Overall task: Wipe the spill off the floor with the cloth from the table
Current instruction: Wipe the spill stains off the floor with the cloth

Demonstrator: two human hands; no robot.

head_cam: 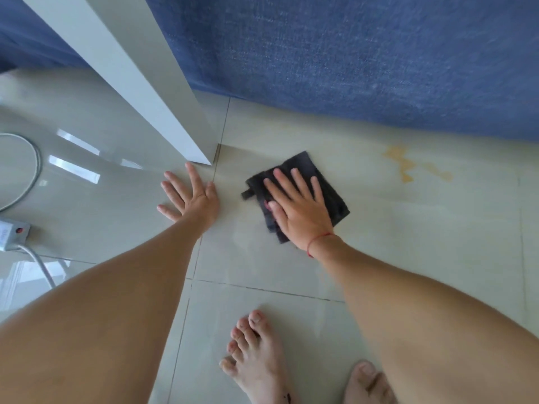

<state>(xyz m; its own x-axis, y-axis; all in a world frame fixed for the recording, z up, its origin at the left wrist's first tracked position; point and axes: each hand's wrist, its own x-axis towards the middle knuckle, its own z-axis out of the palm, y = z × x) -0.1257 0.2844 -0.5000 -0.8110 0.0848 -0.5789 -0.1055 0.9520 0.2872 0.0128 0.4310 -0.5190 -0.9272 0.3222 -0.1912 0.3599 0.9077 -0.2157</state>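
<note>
A dark grey folded cloth lies flat on the pale floor tiles. My right hand presses down on it, palm flat and fingers spread. A yellowish spill stains the tile to the right of the cloth, about a hand's width from its edge. My left hand rests flat on the floor left of the cloth, fingers apart, holding nothing, just below the foot of the white table leg.
A blue rug covers the floor beyond the cloth and spill. A white power strip with a grey cable lies at the far left. My bare feet stand at the bottom edge.
</note>
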